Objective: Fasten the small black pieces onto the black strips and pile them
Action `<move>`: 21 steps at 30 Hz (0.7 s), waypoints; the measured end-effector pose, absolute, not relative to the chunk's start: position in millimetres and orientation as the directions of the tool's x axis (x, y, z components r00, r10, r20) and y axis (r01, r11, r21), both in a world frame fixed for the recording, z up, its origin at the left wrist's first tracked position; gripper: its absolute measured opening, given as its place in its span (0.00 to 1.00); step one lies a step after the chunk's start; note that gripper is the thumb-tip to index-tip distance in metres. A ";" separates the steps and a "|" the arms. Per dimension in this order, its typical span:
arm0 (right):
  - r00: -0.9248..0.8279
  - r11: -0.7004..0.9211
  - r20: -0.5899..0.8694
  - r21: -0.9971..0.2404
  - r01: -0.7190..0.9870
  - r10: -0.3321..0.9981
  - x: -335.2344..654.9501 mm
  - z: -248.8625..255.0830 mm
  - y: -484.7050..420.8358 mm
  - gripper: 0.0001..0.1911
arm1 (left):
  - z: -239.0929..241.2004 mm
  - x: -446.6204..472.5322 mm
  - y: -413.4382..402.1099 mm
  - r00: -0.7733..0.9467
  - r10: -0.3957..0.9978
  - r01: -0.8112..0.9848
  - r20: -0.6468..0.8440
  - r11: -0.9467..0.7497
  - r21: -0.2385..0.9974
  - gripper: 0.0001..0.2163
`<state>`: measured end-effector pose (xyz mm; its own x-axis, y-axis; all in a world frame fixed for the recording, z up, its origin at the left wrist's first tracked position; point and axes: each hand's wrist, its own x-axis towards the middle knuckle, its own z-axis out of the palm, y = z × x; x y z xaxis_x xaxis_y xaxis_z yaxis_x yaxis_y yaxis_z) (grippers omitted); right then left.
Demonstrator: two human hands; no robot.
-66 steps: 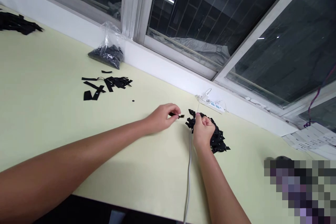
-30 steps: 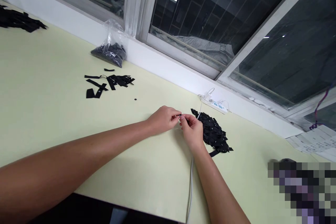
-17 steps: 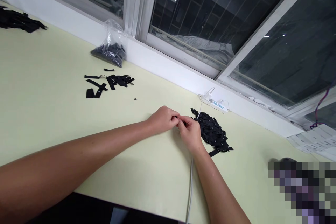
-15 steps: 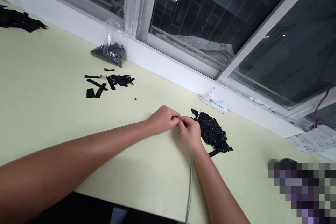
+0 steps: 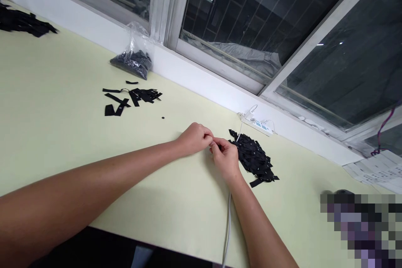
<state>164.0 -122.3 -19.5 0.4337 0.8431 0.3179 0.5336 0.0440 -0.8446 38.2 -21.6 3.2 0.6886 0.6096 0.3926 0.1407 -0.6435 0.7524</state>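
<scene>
A black strip (image 5: 219,147) is being pinched at mid-table between left hand (image 5: 195,139) and right hand (image 5: 226,157), the fingertips of both being pressed together on it; most of it is being hidden by the fingers. Beyond the right wrist, a pile (image 5: 256,159) of black strips is being dotted with pale marks, too small to be read. Rows of dark marks are being shown on white boxes (image 5: 377,171) at far right, likewise unreadable. Blue panels are being displayed on a socket bar (image 5: 260,126) by the far wall (image 5: 194,73), from which a white cable (image 5: 228,226) is being led behind the right hand and over the near edge. The table (image 5: 157,205) is being bounded by that near edge, running just below the forearms, and by the wall on the far side, under windows (image 5: 235,21). Room for moving is being offered by the tabletop left of the hands, toward a disc (image 5: 163,117), scattered strips (image 5: 145,95), a clear bag (image 5: 133,63) of dark pieces being propped by the wall, and a black heap (image 5: 25,21) at far left. To the right, movement is being limited by the pile.
</scene>
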 end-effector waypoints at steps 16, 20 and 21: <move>0.491 -0.050 0.256 -0.848 0.527 0.832 179.5 -24.9 -117.8 0.14 | -6.1 36.6 2.2 0.623 0.615 0.202 0.482 -0.723 0.661 0.10; 0.476 -0.008 0.206 -0.912 0.410 0.855 178.6 -24.0 -117.6 0.16 | -13.4 38.6 9.8 0.600 0.610 0.216 0.517 -0.747 0.629 0.09; 0.474 0.000 0.195 -0.924 0.381 0.859 178.0 -23.5 -117.6 0.16 | -15.1 38.9 11.4 0.597 0.608 0.213 0.523 -0.749 0.627 0.09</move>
